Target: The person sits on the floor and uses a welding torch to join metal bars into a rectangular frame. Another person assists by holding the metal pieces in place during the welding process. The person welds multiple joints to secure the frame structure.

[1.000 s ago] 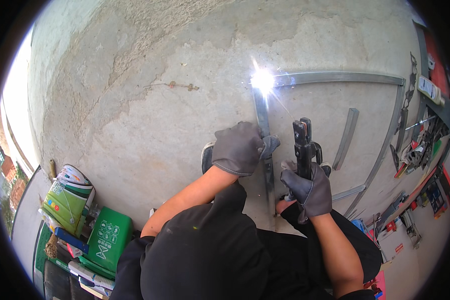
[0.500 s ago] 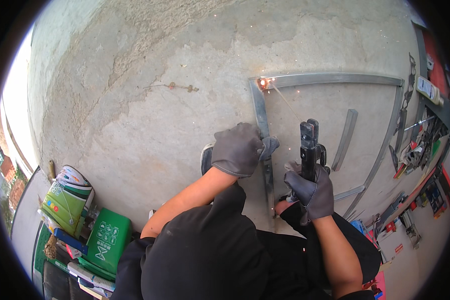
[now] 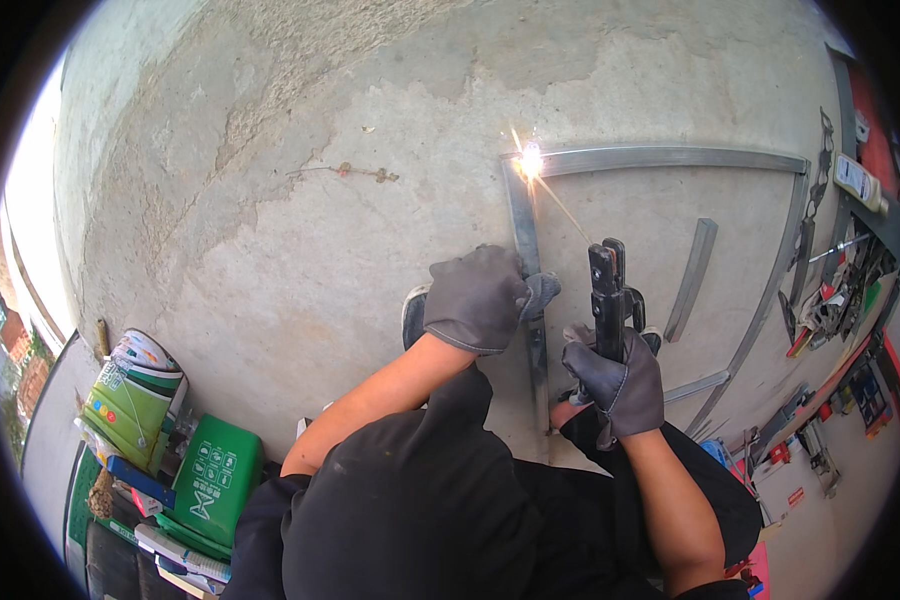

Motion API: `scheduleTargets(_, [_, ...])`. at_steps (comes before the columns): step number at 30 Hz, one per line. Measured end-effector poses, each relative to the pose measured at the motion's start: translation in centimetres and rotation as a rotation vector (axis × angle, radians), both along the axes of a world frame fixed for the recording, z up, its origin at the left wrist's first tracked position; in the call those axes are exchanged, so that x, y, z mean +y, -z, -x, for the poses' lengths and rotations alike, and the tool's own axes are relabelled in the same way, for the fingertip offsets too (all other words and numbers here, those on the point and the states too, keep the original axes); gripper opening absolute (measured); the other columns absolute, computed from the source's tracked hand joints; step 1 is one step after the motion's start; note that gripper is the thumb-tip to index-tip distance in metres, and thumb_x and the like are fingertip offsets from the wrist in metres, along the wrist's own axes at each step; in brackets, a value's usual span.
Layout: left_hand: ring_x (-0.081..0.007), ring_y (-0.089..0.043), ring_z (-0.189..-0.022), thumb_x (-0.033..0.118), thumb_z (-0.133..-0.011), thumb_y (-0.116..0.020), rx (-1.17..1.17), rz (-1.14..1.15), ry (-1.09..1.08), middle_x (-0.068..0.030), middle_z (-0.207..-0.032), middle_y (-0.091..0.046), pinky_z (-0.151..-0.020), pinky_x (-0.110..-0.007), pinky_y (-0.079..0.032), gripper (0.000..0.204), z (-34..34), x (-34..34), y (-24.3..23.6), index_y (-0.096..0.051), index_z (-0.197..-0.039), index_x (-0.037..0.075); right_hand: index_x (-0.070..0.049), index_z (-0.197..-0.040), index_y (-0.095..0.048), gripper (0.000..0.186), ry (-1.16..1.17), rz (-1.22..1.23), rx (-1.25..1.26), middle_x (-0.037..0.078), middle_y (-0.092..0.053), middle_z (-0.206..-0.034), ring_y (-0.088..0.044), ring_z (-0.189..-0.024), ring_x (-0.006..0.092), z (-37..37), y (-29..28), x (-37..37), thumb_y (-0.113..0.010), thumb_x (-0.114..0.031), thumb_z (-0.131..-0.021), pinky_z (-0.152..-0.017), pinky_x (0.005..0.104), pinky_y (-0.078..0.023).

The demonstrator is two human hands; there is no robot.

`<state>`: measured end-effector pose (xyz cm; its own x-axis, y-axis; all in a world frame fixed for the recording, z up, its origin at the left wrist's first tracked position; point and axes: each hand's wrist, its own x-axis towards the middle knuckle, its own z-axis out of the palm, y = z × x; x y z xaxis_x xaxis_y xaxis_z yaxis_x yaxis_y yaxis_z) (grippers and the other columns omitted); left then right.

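A rectangular steel frame (image 3: 670, 157) lies on the concrete floor. My gloved left hand (image 3: 475, 300) is closed around its left bar, partway down from the far corner. In my gloved right hand (image 3: 618, 385) is a black welding electrode holder (image 3: 606, 300), gripped by its handle. A thin welding electrode (image 3: 566, 210) slants from the jaws toward the frame's far left corner. At its tip a bright arc (image 3: 531, 160) glows and throws sparks, hiding the joint itself. Inside the frame rests a loose short steel bar (image 3: 691, 280).
On the left stand a green bin (image 3: 210, 485) and a green-and-white bucket (image 3: 130, 405). Along the right side lie assorted tools (image 3: 842, 290) and a pale bottle (image 3: 859, 183). A thin twig-like piece (image 3: 345, 171) lies on the concrete to the left.
The orange glow at the corner has become a bright white arc. My right hand and the electrode holder have shifted slightly left. My left hand stays on the bar.
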<state>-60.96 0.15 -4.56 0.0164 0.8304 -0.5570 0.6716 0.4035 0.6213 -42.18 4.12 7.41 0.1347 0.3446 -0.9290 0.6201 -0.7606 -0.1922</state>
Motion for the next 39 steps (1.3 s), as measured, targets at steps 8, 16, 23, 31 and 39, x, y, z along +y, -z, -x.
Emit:
scheduleTargets(8, [-0.0395, -0.075, -0.084, 0.063, -0.094, -0.073, -0.011, -0.003, 0.048, -0.0151, -0.091, -0.073, -0.072, -0.054, -0.053, 0.054, 0.2, 0.0, -0.1, -0.074, -0.088, 0.010, -0.001, -0.116, -0.079, 0.042, 0.046, -0.138, 0.046, 0.008, -0.082, -0.105, -0.076, -0.091, 0.0145, -0.5, -0.3, -0.8, -0.086, -0.031, -0.088, -0.088, 0.0337, -0.059])
scheduleTargets(16, [-0.0396, -0.075, -0.084, 0.064, -0.094, -0.073, 0.014, 0.017, 0.025, -0.0147, -0.091, -0.074, -0.074, -0.055, -0.053, 0.054, 0.0, -0.2, 0.0, -0.075, -0.088, 0.010, -0.001, -0.119, -0.079, 0.045, 0.024, -0.062, -0.011, 0.009, -0.082, -0.105, -0.076, -0.096, 0.0161, -0.6, -0.3, -0.2, -0.084, -0.034, -0.088, -0.093, 0.0332, -0.058])
scheduleTargets(23, [-0.0397, -0.075, -0.079, 0.065, -0.092, -0.074, 0.040, 0.005, 0.025, -0.0155, -0.087, -0.073, -0.070, -0.055, -0.053, 0.057, -0.2, -0.1, 0.1, -0.074, -0.085, 0.009, -0.002, -0.118, -0.079, 0.046, -0.006, 0.017, -0.043, 0.009, -0.081, -0.102, -0.076, -0.097, 0.0171, -0.2, -0.4, 0.2, -0.083, -0.037, -0.089, -0.093, 0.0327, -0.057])
scheduleTargets(31, [-0.0384, -0.074, -0.078, 0.064, -0.092, -0.075, 0.040, -0.007, 0.017, -0.0143, -0.087, -0.073, -0.070, -0.054, -0.052, 0.055, -0.3, -0.1, 0.1, -0.073, -0.084, 0.009, -0.002, -0.115, -0.079, 0.042, 0.038, -0.023, -0.015, 0.007, -0.081, -0.098, -0.075, -0.092, 0.0134, -0.1, -0.1, 0.0, -0.086, -0.035, -0.090, -0.089, 0.0322, -0.057])
scheduleTargets(39, [-0.0378, -0.074, -0.080, 0.064, -0.091, -0.075, 0.011, -0.039, -0.003, -0.0137, -0.089, -0.073, -0.070, -0.053, -0.052, 0.054, -0.2, -0.4, 0.3, -0.073, -0.085, 0.010, -0.003, -0.113, -0.080, 0.037, 0.002, 0.023, -0.013, 0.007, -0.081, -0.098, -0.075, -0.092, 0.0137, 0.7, -0.1, 1.1, -0.086, -0.031, -0.090, -0.089, 0.0313, -0.058])
